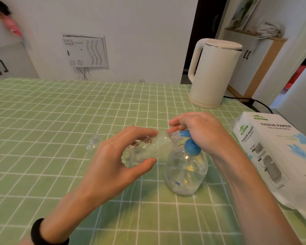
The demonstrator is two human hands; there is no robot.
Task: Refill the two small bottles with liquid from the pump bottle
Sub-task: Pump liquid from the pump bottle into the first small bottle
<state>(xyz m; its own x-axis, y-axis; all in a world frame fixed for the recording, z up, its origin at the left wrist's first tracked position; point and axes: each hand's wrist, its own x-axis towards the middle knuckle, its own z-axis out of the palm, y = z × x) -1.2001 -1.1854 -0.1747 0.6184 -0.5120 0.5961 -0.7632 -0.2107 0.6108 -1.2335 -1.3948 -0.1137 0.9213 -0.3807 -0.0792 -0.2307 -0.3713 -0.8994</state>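
The left hand [113, 156] is grasping a clear, ribbed small bottle [148, 147] tipped on its side above the table, its threaded mouth meeting the blue nozzle of the pump bottle [185, 172]. The right hand [201, 131] is curling over the blue pump head, gripping it. The round, transparent pump bottle is standing on a green checked cloth [42, 121], with a second bottle [93, 143] standing at the left. A smooth cream kettle [214, 73] and a tissue pack [276, 156] are sitting to the right, with white walls behind.

The small bottle [155, 145] lies sideways, mouth at spout of upright pump bottle [185, 171].
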